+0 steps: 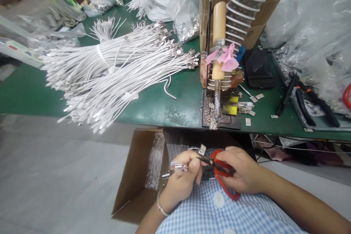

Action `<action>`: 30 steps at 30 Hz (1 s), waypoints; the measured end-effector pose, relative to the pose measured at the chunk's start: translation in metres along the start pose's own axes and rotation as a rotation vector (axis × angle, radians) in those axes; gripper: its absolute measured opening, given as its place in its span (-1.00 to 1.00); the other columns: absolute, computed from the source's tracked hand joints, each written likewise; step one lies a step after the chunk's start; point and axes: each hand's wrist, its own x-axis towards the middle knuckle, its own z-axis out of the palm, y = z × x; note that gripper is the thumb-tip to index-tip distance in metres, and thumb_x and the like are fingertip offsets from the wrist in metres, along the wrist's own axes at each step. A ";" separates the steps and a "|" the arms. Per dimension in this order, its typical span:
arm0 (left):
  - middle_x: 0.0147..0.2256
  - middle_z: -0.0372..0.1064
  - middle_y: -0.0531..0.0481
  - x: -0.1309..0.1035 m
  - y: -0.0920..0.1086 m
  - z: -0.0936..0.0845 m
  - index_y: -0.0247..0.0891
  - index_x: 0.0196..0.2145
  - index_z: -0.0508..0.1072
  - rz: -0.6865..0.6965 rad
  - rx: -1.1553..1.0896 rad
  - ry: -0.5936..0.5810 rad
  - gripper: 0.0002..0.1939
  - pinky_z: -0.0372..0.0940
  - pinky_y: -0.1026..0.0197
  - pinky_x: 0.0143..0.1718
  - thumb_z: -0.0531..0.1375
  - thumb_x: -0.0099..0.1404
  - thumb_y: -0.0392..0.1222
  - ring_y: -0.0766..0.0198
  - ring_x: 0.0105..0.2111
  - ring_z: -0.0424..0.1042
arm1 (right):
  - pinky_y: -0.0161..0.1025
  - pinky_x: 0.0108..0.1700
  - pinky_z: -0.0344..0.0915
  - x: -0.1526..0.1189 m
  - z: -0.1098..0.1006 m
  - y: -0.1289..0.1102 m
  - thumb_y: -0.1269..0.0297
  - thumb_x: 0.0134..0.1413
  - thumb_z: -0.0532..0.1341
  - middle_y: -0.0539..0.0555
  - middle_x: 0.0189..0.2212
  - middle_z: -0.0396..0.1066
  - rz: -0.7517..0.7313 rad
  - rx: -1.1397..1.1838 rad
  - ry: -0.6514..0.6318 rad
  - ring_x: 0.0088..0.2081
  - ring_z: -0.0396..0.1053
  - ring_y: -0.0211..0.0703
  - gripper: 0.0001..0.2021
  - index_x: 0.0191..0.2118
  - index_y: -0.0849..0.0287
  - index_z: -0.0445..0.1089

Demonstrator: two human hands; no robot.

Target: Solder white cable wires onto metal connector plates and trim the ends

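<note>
My right hand (244, 170) grips scissors (218, 156) by their red handles. The dark blades point left and reach the fingertips of my left hand (182, 177). My left hand is closed around a few cable ends with small silvery metal plugs (178, 166), which look like USB plugs. These stick out on its left side. Another metal plug (202, 149) shows just above the fingers, beside the blades. Most of what lies inside the left hand is hidden by the fingers.
Bundled white cables (109, 65) cover the left of the green table (181, 91). At the table's front edge a wooden-handled soldering iron (219, 22) points down beside a ribbed hose (249, 0). Pliers (309, 98) lie right. Below left, a cardboard box (131, 175) holds more cables.
</note>
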 end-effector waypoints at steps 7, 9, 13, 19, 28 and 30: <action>-0.63 0.22 0.05 0.001 -0.005 -0.002 -0.33 -0.46 0.36 0.036 0.008 0.034 -0.61 0.08 0.36 -0.53 0.13 0.43 0.00 0.43 -0.62 0.17 | -0.53 -0.59 -0.06 -0.008 -0.001 0.000 0.30 0.00 0.25 -0.18 -0.62 0.07 0.434 1.117 -0.514 -0.63 -0.05 -0.52 -0.70 -0.22 0.25 0.11; -0.62 0.21 0.05 0.000 -0.005 -0.002 -0.33 -0.45 0.36 0.020 -0.017 0.044 -0.64 0.09 0.37 -0.52 0.14 0.43 -0.04 0.43 -0.60 0.17 | -0.53 -0.59 -0.07 -0.008 0.000 0.001 0.30 0.03 0.24 -0.18 -0.62 0.06 0.396 1.097 -0.489 -0.64 -0.06 -0.52 -0.72 -0.22 0.25 0.12; -0.65 0.12 0.11 0.000 -0.002 0.001 -0.33 -0.39 0.35 -0.039 -0.160 0.017 -0.63 0.02 0.41 -0.61 0.08 0.46 0.00 0.47 -0.68 0.07 | -0.45 -0.45 0.02 -0.004 0.001 0.000 0.41 0.06 0.18 -0.08 -0.57 0.17 0.185 0.324 -0.132 -0.54 0.03 -0.45 -0.88 -0.25 0.25 0.25; -0.58 0.35 0.04 0.004 -0.005 0.009 -0.31 -0.33 0.39 -0.002 -0.385 0.019 -0.70 0.21 0.42 -0.49 0.14 0.44 -0.02 0.44 -0.59 0.30 | -0.43 -0.44 0.10 -0.003 0.012 -0.004 0.35 0.15 0.16 0.00 -0.49 0.30 0.228 0.322 -0.102 -0.53 0.13 -0.44 -0.87 -0.20 0.27 0.28; -0.58 0.37 0.14 0.007 -0.013 0.024 -0.20 -0.29 0.45 0.109 -0.539 0.172 -0.82 0.25 0.52 -0.44 0.16 0.43 -0.10 0.54 -0.57 0.32 | -0.50 -0.49 0.08 -0.004 0.037 -0.009 0.32 0.06 0.22 -0.08 -0.54 0.18 0.466 0.876 -0.136 -0.55 0.08 -0.48 -0.76 -0.25 0.24 0.11; -0.59 0.35 0.16 0.009 -0.014 0.028 -0.19 -0.29 0.45 0.123 -0.552 0.196 -0.82 0.24 0.53 -0.44 0.14 0.45 -0.10 0.55 -0.58 0.30 | -0.51 -0.49 0.04 -0.006 0.041 -0.008 0.29 0.07 0.23 -0.10 -0.53 0.15 0.477 0.939 -0.132 -0.55 0.04 -0.50 -0.73 -0.25 0.23 0.08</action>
